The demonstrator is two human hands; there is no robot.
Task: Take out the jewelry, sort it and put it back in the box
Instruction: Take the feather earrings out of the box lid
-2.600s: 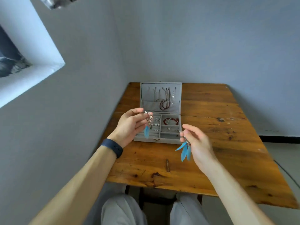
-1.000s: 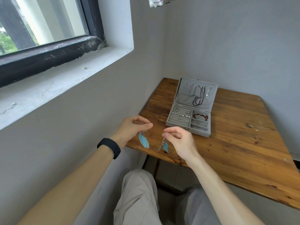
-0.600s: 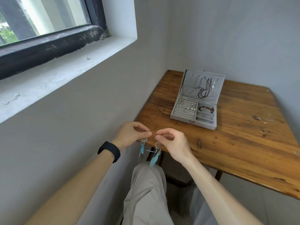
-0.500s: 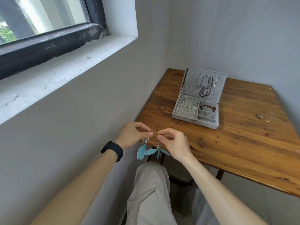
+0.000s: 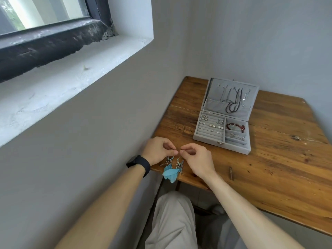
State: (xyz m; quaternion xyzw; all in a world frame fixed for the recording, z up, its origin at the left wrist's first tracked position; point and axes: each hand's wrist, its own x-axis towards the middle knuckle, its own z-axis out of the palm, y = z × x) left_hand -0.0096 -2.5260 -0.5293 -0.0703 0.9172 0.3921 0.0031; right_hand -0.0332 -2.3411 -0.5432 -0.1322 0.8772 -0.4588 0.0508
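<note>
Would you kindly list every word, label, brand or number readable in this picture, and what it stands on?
No text can be read anywhere. The grey jewelry box bears no label, its front clasp is too small to tell, the black wristband shows no writing, and the blue feather earrings carry none.

You have nothing to read here. The grey jewelry box, the dark wristband on your left wrist and the wooden desk show no lettering, number, brand mark or sign that can be made out.
</note>
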